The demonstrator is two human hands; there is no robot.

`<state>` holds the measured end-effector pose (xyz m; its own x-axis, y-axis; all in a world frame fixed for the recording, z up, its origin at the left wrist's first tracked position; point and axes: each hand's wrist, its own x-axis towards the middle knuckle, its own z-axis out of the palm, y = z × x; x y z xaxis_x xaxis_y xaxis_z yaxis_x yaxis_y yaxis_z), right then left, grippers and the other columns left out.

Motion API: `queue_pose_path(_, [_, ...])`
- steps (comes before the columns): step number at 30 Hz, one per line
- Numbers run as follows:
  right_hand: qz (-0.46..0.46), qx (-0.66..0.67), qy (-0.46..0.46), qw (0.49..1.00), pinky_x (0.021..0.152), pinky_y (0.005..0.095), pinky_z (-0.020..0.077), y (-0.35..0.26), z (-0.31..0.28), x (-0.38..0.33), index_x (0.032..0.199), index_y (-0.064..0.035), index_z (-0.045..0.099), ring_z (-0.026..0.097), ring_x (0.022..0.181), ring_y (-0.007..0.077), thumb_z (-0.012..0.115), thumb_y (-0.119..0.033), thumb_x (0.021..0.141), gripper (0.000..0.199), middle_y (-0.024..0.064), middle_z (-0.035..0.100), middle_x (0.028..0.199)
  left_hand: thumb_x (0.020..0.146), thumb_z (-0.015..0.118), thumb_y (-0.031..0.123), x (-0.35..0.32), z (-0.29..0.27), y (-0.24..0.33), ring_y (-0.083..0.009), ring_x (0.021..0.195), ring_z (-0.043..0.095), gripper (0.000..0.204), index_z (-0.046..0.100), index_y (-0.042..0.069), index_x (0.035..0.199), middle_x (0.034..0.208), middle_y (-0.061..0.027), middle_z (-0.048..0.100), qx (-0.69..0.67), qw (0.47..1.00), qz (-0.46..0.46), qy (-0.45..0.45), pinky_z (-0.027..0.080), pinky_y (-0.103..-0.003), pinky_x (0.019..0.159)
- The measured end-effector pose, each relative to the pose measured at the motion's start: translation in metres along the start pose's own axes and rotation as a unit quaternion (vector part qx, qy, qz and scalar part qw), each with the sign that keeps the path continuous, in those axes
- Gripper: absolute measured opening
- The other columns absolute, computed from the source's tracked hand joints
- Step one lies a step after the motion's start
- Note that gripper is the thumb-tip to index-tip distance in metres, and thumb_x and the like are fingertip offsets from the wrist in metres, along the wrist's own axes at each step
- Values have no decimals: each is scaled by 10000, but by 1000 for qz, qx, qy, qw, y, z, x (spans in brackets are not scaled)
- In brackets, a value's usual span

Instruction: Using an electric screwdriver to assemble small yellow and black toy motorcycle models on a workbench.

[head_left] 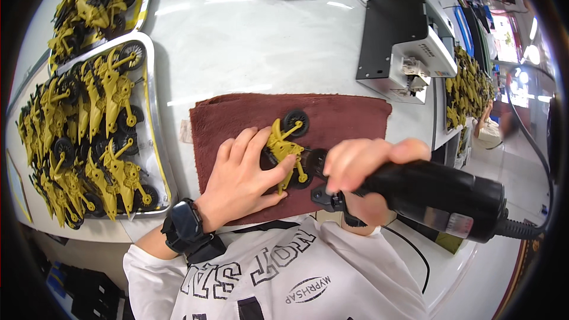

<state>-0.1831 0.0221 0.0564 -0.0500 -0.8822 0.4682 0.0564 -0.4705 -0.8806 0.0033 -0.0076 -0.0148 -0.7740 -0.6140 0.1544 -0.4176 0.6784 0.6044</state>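
On a brown cloth [222,118] lies a yellow toy motorcycle [287,149] with black wheels. My left hand [240,169] presses on it from the left, with the thumb over its body and the fingers along its far side. A black corded electric screwdriver [444,198] is gripped in my right hand [370,169], tilted so that its nose points left at the motorcycle. The tip is close to the motorcycle's right side, but whether it touches I cannot tell. The lower fingers of my right hand are partly hidden behind the screwdriver.
At the left, a metal-rimmed tray [159,142] holds several similar yellow motorcycles; more lie in trays behind it and at the far edge. A black and white boxy machine [394,41] stands at the back right. The screwdriver's cord [524,230] curves up along the right.
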Motion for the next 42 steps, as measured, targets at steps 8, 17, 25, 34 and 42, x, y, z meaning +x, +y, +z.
queue_pose_path(8, [-148, -123, 342, 920, 527, 324, 407, -59, -127, 65, 1162, -55, 429, 438, 479, 145, 501, -225, 853, 359, 43, 480, 614, 579, 788, 330, 5, -4, 7, -351, 1172, 369, 640, 548, 259, 1169, 1289, -176, 385, -3, 1000, 11, -17, 327, -452, 893])
queue_pose_path(17, [-50, -178, 320, 929, 490, 312, 434, -32, -123, 78, 1114, -12, 443, 480, 476, 166, 564, -105, 844, 310, 62, 495, 611, 577, 791, 341, 3, -6, 6, -352, 1202, 353, 662, 540, 270, 1185, 1311, -177, 372, -1, 1000, 6, -26, 326, -447, 894])
queue_pose_path(25, [-57, 99, 26, 993, 627, 402, 472, -30, -13, 20, 1286, -98, 254, 568, 613, 235, 637, -209, 856, 587, 133, 580, 789, 551, 798, 360, 5, -2, 5, -365, 1190, 355, 637, 588, 279, 1147, 1311, -173, 376, -10, 1000, 9, -13, 322, -458, 910])
queue_pose_path(34, [-30, 61, -85, 994, 669, 410, 480, -6, 11, 22, 1242, -53, 270, 560, 668, 237, 688, -29, 777, 626, 140, 566, 799, 579, 784, 345, -1, -1, 0, -351, 1219, 344, 649, 544, 240, 1173, 1322, -193, 368, -32, 999, 25, -2, 339, -450, 907])
queue_pose_path(42, [2, 0, -30, 1000, 589, 370, 458, 12, 29, 18, 1210, -106, 320, 551, 569, 207, 667, -225, 838, 523, 93, 556, 741, 567, 777, 310, -2, 0, -2, -349, 1191, 355, 548, 572, 202, 1063, 1285, -197, 387, -44, 999, 19, 14, 348, -440, 895])
